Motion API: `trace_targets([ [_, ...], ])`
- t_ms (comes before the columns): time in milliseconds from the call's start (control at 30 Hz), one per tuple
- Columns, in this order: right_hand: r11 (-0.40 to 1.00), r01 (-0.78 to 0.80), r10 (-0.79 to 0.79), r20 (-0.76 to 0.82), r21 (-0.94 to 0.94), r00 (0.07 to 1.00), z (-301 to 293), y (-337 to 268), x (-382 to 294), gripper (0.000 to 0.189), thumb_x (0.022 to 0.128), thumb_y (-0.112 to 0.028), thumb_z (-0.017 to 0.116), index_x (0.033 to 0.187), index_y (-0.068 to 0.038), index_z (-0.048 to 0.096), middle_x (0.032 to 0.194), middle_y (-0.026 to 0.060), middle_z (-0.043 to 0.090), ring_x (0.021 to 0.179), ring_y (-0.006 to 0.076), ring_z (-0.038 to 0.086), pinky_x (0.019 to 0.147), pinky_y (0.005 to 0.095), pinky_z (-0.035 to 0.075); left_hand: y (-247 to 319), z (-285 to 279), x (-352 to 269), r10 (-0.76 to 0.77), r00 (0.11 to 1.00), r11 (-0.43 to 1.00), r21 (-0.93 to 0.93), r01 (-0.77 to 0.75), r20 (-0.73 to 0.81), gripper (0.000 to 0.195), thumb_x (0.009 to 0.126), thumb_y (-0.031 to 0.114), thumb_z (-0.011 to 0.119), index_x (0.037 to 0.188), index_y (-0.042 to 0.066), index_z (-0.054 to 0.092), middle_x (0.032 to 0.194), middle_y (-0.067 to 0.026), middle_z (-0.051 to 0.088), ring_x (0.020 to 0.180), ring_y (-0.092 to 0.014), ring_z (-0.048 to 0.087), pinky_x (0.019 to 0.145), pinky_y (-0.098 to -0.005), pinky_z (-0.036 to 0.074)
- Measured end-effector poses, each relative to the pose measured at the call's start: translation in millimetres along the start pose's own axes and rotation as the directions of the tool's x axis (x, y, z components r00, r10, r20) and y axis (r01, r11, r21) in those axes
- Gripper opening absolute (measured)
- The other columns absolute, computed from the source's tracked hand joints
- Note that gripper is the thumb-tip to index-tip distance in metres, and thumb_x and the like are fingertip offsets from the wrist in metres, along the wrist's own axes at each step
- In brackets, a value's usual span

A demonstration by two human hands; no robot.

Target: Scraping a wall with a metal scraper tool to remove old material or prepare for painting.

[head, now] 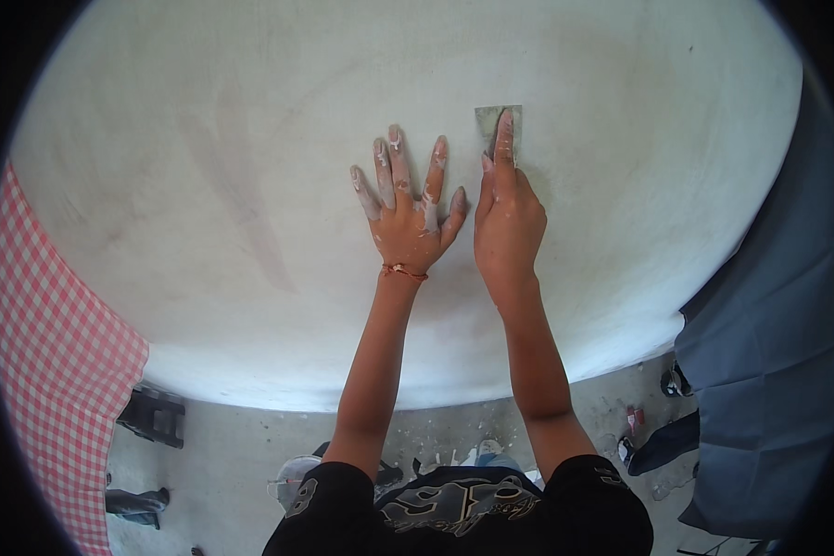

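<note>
My left hand lies with spread fingers, palm down, against a pale plastered wall. White smears coat its fingers, and a thin cord bracelet circles the wrist. To its right, my right hand grips a putty knife, the index finger stretched along the blade. The blade rests on the wall; its handle is hidden in my fist. Faint reddish-brown stains mark the wall left of my hands.
A red-and-white checked cloth hangs at left, a grey-blue cloth at right. Below stand a bucket and a dark plastic stool on the splattered floor. Other people's legs show at left and right. A paintbrush lies at right.
</note>
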State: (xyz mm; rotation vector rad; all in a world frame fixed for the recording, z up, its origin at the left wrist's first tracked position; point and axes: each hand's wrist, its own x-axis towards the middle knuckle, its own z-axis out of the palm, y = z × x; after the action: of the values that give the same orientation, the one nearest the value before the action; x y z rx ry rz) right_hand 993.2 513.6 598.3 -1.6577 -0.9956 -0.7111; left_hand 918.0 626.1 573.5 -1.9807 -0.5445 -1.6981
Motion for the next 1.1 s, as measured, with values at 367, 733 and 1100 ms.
trace_targets([
  [367,0.999,-0.03,0.03,0.006,0.034,1.0,3.6,6.1,-19.9,0.061,0.106,-0.006,0.059,0.163,-0.018,0.04,0.114,0.0186,0.075,0.1,0.0298,0.077,0.082,0.0383,0.06,-0.1,0.9,0.4,0.005,1.0,1.0,-0.011,-0.005,-0.004,0.064,0.096,0.045,0.061,0.157,0.032,0.052,0.167,-0.0221,0.037,0.153,-0.042,0.038,0.12,-0.0701,0.024],
  [733,0.996,-0.068,0.066,0.034,0.054,0.997,7.1,11.8,-33.6,0.065,0.105,-0.005,0.06,0.165,-0.021,0.038,0.11,0.0169,0.076,0.1,0.0295,0.076,0.082,0.0385,0.059,-0.6,-0.1,0.2,0.037,0.999,0.999,-0.004,-0.037,0.017,0.065,0.097,0.044,0.062,0.158,0.025,0.05,0.169,-0.0248,0.031,0.156,-0.044,0.03,0.124,-0.067,0.014],
  [1100,0.999,-0.042,0.042,0.002,0.015,0.999,8.1,11.9,-31.7,0.068,0.104,-0.005,0.062,0.165,-0.021,0.036,0.106,0.0168,0.076,0.095,0.0291,0.077,0.081,0.0386,0.059,0.5,1.5,-1.7,0.004,1.0,1.0,0.019,-0.004,0.003,0.063,0.097,0.047,0.06,0.157,0.031,0.053,0.167,-0.0225,0.038,0.155,-0.04,0.036,0.124,-0.0661,0.018],
])
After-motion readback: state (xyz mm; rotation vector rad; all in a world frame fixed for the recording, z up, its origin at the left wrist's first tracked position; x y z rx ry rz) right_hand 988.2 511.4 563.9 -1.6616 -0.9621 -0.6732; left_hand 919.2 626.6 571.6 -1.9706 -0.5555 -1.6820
